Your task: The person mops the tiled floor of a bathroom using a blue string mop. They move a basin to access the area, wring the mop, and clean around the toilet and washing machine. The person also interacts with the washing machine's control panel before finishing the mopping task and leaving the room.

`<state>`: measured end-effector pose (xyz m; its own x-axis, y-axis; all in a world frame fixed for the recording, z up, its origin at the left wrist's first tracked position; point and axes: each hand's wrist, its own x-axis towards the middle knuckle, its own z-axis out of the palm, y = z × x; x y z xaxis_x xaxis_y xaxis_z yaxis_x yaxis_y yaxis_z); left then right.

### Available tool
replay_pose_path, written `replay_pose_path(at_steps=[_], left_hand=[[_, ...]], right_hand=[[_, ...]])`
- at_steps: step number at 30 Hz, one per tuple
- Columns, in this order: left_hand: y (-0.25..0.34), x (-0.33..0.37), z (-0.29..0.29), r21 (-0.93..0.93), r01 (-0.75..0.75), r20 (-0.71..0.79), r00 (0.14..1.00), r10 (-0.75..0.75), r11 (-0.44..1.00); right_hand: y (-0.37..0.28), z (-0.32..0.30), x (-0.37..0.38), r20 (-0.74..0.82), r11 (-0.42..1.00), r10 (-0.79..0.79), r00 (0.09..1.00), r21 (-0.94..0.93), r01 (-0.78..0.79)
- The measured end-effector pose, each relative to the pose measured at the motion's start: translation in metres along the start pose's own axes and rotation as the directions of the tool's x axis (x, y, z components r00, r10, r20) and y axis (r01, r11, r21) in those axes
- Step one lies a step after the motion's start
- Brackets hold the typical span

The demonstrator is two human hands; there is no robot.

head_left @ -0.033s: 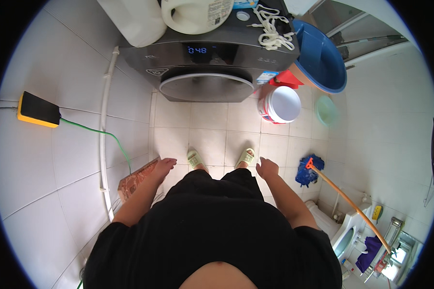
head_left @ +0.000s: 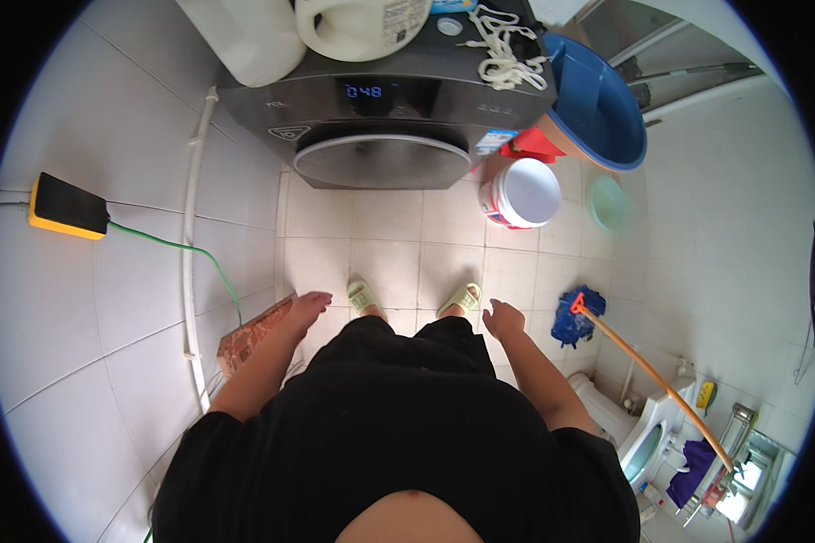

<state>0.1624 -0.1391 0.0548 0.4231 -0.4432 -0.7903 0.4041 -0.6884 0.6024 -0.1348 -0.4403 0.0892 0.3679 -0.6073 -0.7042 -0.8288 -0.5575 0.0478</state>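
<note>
My left hand (head_left: pixel 311 309) hangs low with nothing in it, its fingers loosely stretched toward the middle. Close by it, a reddish-brown patterned slab (head_left: pixel 247 341) leans at the foot of the left wall. On the other side, my right hand (head_left: pixel 504 319) hangs over the floor, fingers slightly bent and no object visible in it. Neither hand touches anything that I can see. Ahead stands a dark grey front-loading washing machine (head_left: pixel 254 118) with a lit blue display and its round door (head_left: pixel 383 161) closed. Pale green slippers (head_left: pixel 363 296) are on my feet.
A white bottle (head_left: pixel 244 41), a handled jug (head_left: pixel 362 47) and a coiled white cord (head_left: pixel 509 68) lie on the machine. Right of it are a blue basin (head_left: pixel 620 118), a white bucket (head_left: pixel 527 195) and a green basin (head_left: pixel 608 204). A blue mop (head_left: pixel 566 324) leans nearer me.
The whole view has shifted very slightly, so the scene sits a little further left and up. Both hands keep nearly the same pose.
</note>
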Motion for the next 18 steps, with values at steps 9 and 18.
replay_pose_path(at_steps=[9,18], left_hand=[[0.065,-0.005,0.078,0.140,-0.078,0.148,0.987,0.057,0.987],[0.061,-0.034,0.230,0.335,0.019,0.244,0.964,-0.106,0.942]], right_hand=[[0.185,0.122,-0.010,-0.029,0.795,0.265,0.964,0.571,-0.202],[0.308,0.233,-0.106,0.137,0.436,0.409,0.902,0.839,-0.325]])
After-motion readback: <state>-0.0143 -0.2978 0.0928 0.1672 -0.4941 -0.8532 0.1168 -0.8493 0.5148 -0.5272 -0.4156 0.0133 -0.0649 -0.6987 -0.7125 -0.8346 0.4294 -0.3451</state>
